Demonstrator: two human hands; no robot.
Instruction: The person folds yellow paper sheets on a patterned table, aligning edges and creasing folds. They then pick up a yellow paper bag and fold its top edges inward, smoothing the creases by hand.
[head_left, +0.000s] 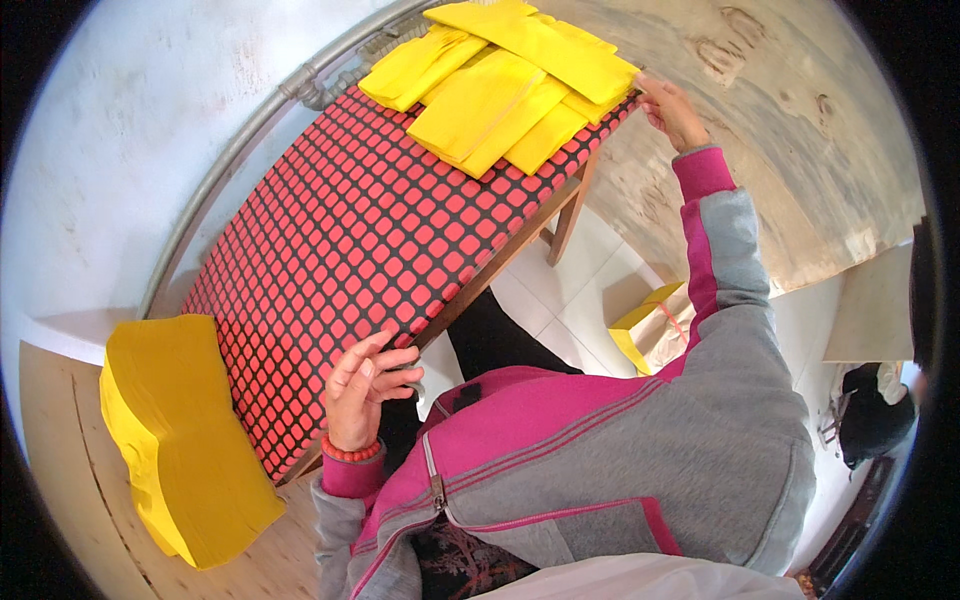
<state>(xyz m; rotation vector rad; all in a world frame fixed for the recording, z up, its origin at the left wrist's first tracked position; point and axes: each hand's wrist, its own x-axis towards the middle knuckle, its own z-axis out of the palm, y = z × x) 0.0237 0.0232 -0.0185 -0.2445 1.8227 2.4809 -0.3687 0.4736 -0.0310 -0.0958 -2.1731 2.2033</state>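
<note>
Head view shows folded yellow pieces [490,105] heaped at the far end of the desk [340,230], the right hand [672,110] at their corner, its grip unclear, the left hand [362,392] loosely spread, seemingly empty. Tugging one piece could slide the uneven heap over the edge.

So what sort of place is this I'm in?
Probably a small workroom, though I can't be sure: folded yellow pieces are heaped on a red-and-black patterned table, and what looks like a thick yellow stack sits by the table's near end.
</note>
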